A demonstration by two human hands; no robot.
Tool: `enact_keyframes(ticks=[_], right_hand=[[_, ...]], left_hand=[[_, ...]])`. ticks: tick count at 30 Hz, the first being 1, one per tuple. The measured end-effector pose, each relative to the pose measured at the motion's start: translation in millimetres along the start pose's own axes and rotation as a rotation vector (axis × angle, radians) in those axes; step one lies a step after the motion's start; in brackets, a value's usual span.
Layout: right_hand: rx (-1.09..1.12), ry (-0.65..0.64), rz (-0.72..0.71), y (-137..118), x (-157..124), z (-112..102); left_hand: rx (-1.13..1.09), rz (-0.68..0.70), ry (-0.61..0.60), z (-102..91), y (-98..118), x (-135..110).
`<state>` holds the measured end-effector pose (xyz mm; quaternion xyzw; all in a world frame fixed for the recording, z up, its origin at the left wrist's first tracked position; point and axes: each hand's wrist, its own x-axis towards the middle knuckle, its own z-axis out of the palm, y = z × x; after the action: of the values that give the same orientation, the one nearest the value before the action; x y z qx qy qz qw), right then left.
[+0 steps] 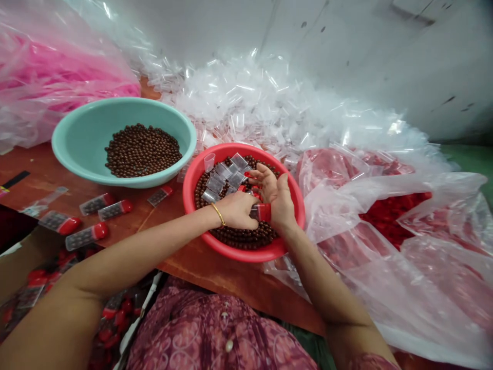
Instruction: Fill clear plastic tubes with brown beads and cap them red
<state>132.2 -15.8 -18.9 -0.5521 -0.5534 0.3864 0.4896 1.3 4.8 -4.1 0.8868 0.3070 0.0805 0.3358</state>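
Note:
Over the red basin [296,210], my left hand [236,209] is closed around a small clear container with a red cap [263,212], filled with dark balls and lying on its side. The base of my right palm [278,198] is against the cap, and its fingers are spread, with a bit of red showing near the fingertips. Below both hands the basin holds brown balls [246,239] and several clear plastic containers [225,174]. The far end of the held container is hidden by my left fingers.
A turquoise basin [77,139] of brown balls stands at left. Capped containers [87,236] lie before it on the table [185,246]; more fill a box [31,293] below. Clear containers [246,97] are heaped behind. A plastic bag of red pieces [393,221] lies at right.

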Motion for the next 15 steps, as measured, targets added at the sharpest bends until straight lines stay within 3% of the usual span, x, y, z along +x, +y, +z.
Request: enact_keyframes(ticks=[5,10,13,15], right_hand=[[0.051,-0.167,0.149,3,2,6],[0.068,-0.133,0.092,0,0,10],[0.257,-0.2,0.193,-6,5,7],[0.293,-0.214,0.158,-9,9,0]], left_hand=[[0.133,0.014,-0.035,4.8,3,-1],[0.233,0.006,-0.006,7.9,1,1],[0.215,0.033,0.069,0.9,5,0],[0.167,0.041,0.188,-11.4,10,-12]])
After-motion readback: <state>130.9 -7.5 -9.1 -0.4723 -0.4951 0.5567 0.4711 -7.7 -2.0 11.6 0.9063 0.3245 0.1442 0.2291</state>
